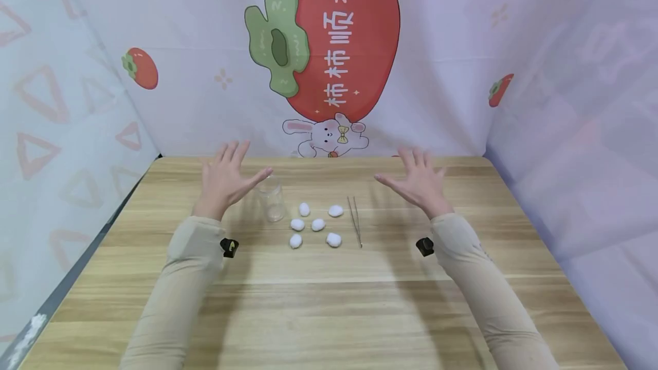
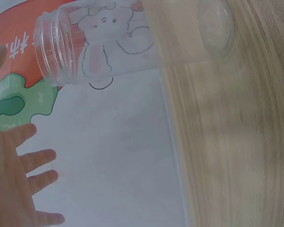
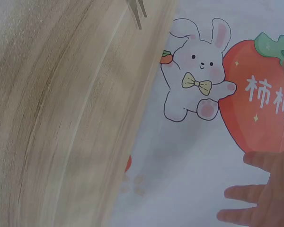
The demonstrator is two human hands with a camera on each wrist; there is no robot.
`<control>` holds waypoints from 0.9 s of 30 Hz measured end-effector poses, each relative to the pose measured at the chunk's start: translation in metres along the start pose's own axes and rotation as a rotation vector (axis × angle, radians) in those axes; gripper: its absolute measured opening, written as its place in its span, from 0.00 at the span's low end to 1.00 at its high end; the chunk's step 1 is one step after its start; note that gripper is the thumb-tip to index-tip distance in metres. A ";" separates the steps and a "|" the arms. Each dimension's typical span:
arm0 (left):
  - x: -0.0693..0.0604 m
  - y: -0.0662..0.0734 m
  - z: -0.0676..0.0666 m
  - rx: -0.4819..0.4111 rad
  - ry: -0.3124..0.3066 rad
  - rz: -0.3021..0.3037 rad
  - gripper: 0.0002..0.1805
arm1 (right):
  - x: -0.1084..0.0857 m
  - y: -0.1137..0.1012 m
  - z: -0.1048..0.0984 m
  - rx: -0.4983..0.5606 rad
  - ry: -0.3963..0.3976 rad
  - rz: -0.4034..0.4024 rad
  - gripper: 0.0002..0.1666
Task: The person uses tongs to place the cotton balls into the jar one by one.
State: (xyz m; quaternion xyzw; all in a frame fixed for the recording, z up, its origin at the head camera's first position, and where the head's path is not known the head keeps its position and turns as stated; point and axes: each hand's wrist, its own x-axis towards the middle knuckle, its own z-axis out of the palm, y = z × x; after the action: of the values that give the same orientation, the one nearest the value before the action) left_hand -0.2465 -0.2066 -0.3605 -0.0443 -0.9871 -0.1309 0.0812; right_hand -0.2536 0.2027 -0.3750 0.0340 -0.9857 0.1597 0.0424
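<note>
My left hand [image 1: 224, 179] is held above the table with its fingers spread, near a clear jar [image 1: 272, 201]. That jar [image 2: 132, 45] has a threaded neck and stands upright without a lid; the left hand [image 2: 19, 175] is apart from it. Over the right side, my right hand [image 1: 420, 183] also has its fingers spread and holds nothing. Metal tweezers [image 1: 356, 222] lie between the hands, closer to the right one; their tips [image 3: 138, 16] show at the top of the right wrist view. Several white cotton balls [image 1: 318, 224] lie between the jar and the tweezers.
The wooden table [image 1: 319, 313] ends at a white printed cloth [image 1: 195, 107] with a large persimmon and a rabbit. Cloth also hangs at the left and right sides. A dark wrist camera [image 1: 229, 247] shows by the left sleeve, another [image 1: 425, 246] by the right.
</note>
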 end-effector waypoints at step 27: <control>-0.028 0.002 0.020 -0.285 0.090 0.036 0.33 | -0.015 -0.001 0.021 0.189 -0.085 -0.067 0.45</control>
State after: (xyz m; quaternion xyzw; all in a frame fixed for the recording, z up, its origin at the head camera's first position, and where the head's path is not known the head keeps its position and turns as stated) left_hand -0.2215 -0.2018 -0.3841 -0.0671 -0.9528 -0.2703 0.1205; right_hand -0.2405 0.1958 -0.3959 0.0775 -0.9654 0.2491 0.0023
